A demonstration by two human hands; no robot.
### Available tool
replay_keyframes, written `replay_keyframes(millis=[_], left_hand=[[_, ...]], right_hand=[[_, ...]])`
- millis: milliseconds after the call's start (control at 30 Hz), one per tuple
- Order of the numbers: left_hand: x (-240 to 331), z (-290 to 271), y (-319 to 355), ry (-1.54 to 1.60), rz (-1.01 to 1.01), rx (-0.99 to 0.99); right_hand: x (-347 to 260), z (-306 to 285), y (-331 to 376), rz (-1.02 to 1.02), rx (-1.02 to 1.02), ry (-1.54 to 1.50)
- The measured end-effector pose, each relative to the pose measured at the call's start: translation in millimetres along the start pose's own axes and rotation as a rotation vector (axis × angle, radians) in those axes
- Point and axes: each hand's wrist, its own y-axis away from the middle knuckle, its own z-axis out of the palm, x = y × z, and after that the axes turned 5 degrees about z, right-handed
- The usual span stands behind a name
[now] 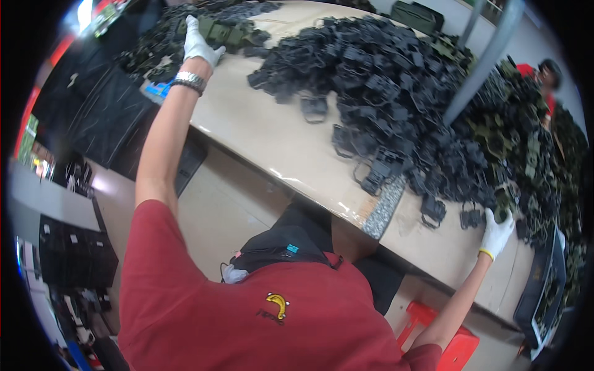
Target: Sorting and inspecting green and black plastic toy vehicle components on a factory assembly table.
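A large heap of small black items with thin loops [377, 80], whose exact kind I cannot make out, covers much of the beige table [247, 117]. My left hand [201, 48], in a white glove, reaches to the far left with fingers stretched and thumb apart. It is beside a pile of dark and olive-green pieces [219, 34] and holds nothing I can see. At the right, my white-gloved right hand [498, 235] has its thumb and fingers curled around an olive-green piece [507, 203] at the heap's edge. Close by lies a single black looped item [472, 216].
A grey metal post [486, 65] rises through the heap. Green pieces [532, 148] pile up at the right, above a dark tray [543, 290]. A red stool [458, 349] stands under the table's near edge. Black bags [93, 117] are at the left. Another person [547, 77] is at the far right.
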Motion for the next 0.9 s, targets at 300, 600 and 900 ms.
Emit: replay_keyframes(millis=[300,600,900], left_hand=[[-73,-9,227,-0.228,-0.085,-0.768],[-115,38,388,0.456,-0.997,-1.228],[-108,23,330,0.301,-0.926,-0.826]], right_hand=[[6,-30,17,0.307,0.302,-0.9],[-191,-126,171,-0.573,-0.279,-0.899],[-158,-65,142,-0.359,-0.343,-0.442]])
